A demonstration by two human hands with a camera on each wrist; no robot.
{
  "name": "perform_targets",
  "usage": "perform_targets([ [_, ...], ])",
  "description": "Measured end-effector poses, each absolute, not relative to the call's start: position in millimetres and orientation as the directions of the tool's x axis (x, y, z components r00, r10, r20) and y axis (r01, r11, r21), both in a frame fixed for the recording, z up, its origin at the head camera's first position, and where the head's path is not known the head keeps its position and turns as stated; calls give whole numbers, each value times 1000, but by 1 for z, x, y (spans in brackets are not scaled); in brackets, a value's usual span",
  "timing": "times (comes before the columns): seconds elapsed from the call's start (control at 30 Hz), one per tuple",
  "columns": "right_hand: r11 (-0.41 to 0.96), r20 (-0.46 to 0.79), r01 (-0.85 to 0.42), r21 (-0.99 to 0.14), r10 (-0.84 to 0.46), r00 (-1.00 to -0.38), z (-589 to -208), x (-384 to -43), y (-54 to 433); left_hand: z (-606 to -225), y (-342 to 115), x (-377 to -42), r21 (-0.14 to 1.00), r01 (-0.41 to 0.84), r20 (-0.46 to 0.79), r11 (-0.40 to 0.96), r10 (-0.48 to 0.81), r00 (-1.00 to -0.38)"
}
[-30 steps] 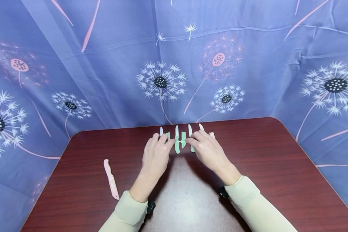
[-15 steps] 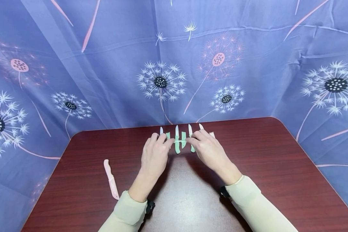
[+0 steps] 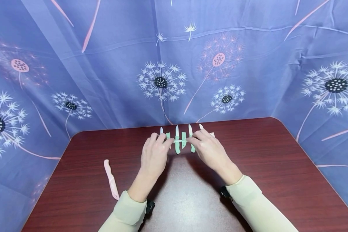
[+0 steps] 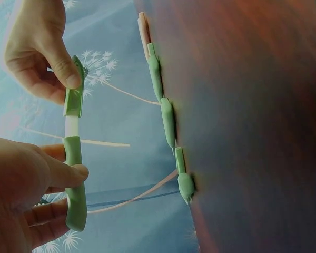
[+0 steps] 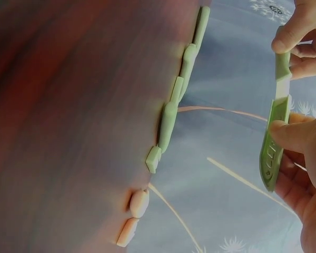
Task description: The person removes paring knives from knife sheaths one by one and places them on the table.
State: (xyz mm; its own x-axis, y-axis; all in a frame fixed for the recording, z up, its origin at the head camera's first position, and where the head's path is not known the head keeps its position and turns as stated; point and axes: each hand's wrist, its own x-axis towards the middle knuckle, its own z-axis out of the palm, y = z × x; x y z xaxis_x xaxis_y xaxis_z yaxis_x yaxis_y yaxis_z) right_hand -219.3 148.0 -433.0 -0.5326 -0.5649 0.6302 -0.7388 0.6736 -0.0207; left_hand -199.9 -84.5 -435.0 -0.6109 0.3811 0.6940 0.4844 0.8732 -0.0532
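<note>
Above the table, my left hand (image 3: 154,154) grips the green handle (image 4: 75,208) of a small knife. The right hand (image 3: 210,151) pinches a green sheath (image 5: 274,145) between thumb and fingers. A short stretch of pale blade (image 4: 71,126) shows between handle and sheath; the rest lies inside the sheath. Behind the hands, on the table, lie a green-handled knife (image 3: 177,144), a loose green sheath (image 3: 184,140) and another green-handled knife (image 3: 190,130) in a row. My fingers partly hide the row's outer pieces, among them a second green sheath (image 3: 168,135).
A pink knife in its pink sheath (image 3: 111,180) lies on the left of the dark red wooden table (image 3: 278,167). A pale pink sheath (image 3: 212,134) shows at the row's right end. Blue dandelion-print cloth (image 3: 119,80) hangs behind the table's far edge.
My left hand has shifted very slightly to the left. The right hand stays almost in place, both keeping their hold on knife and sheath.
</note>
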Motion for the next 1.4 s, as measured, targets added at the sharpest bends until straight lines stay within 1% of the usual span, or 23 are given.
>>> perform_targets([
  [0.23,672,627,-740,-22,-568,-534,-434,-220,149,-435,-85,-200,-53,482,695,875,379,-612],
  [0.6,666,642,-746,-13,-566,-517,-434,-221,149,-434,-85,-200,-47,479,687,877,377,-621],
  [0.87,686,641,-728,4,-560,-524,-433,-221,150,-434,-87,-200,-32,471,685,882,362,-632],
  [1.1,684,646,-729,12,-562,-516,-432,-222,152,-431,-89,-200,-22,476,702,879,352,-618],
  [1.4,690,636,-724,-2,-558,-533,-431,-222,155,-430,-93,-201,0,472,707,882,334,-624],
])
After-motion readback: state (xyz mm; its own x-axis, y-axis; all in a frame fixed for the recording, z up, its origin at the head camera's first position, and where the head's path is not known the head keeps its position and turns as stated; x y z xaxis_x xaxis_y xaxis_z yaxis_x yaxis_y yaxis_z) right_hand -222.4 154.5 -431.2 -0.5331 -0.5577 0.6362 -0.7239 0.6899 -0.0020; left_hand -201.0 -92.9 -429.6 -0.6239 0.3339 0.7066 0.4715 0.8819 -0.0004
